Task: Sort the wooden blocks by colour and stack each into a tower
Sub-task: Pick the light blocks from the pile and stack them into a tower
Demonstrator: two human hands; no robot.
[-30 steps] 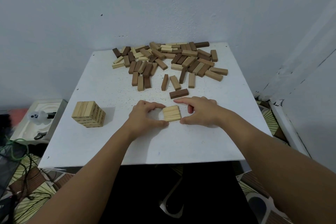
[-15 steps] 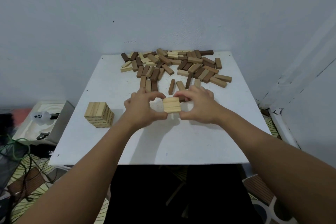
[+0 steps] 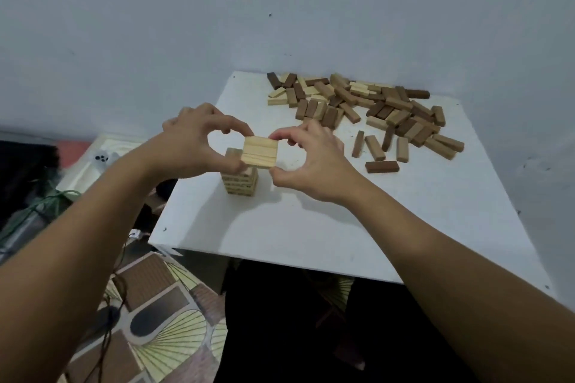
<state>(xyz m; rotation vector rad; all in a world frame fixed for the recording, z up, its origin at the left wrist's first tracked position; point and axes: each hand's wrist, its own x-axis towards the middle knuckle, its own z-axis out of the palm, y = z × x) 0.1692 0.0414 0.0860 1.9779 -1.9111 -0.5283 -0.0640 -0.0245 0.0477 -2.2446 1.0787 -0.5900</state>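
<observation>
Nearest, both forearms are reaching in from six o'clock over the white table (image 3: 311,227). The left hand (image 3: 199,141) and right hand (image 3: 311,162) are each pinching, thumb and fingers curled, opposite sides of a flat layer (image 3: 259,152) of pale blocks, holding it in the air just above the pale tower (image 3: 241,185), which is standing near the table's nine o'clock edge. Farther off, toward one o'clock, the unsorted pile (image 3: 367,106) of pale, tan and dark blocks is lying against the wall.
</observation>
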